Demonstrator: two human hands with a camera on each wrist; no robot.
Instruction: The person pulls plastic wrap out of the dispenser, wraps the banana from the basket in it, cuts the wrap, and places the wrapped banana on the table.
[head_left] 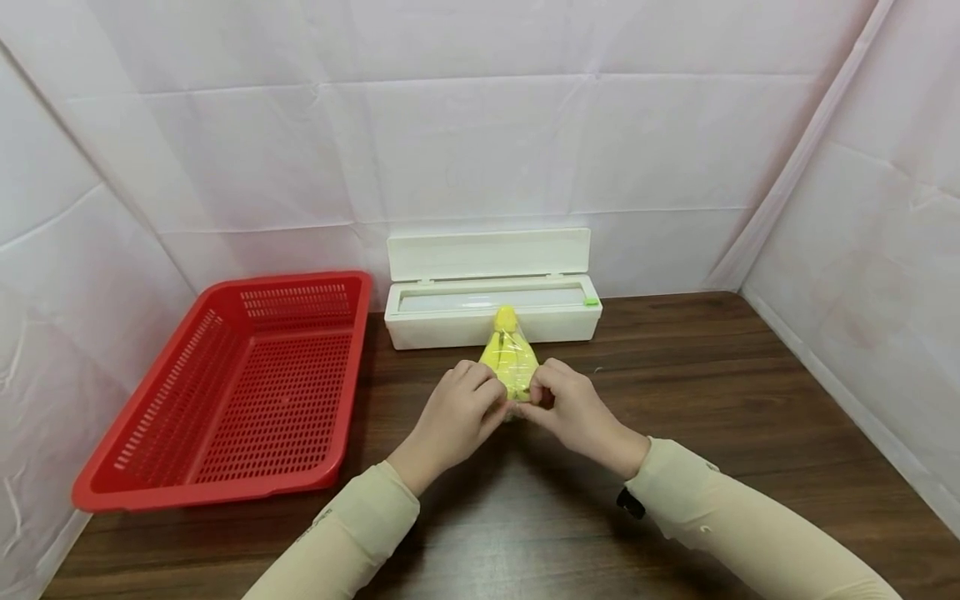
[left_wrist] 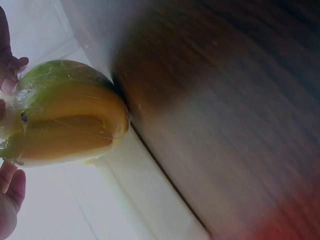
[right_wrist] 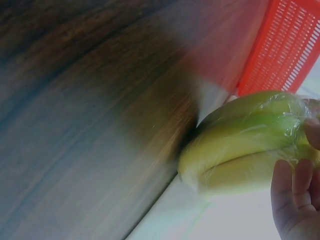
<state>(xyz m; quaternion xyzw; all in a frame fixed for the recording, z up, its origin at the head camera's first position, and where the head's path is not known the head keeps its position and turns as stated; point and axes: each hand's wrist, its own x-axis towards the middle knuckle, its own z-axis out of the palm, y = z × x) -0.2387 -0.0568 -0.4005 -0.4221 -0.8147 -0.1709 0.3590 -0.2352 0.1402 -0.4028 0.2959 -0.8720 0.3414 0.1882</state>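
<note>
A bunch of yellow bananas, greenish toward one end in the wrist views, is wrapped in clear cling film. In the head view it stands in front of the white box, its yellow top overlapping the front wall. My left hand pinches the film at the bunch's near end with curled fingers. From the other side my right hand pinches film there too, thumb and fingertips close to the left ones. The wrist views show fingertips right at the crinkled film, and the gathered part is mostly hidden behind the fingers.
Behind the bananas, a white cling film dispenser has its lid raised and a green slider at its right end. To the left is a red plastic basket. White sheeting surrounds the dark wooden table.
</note>
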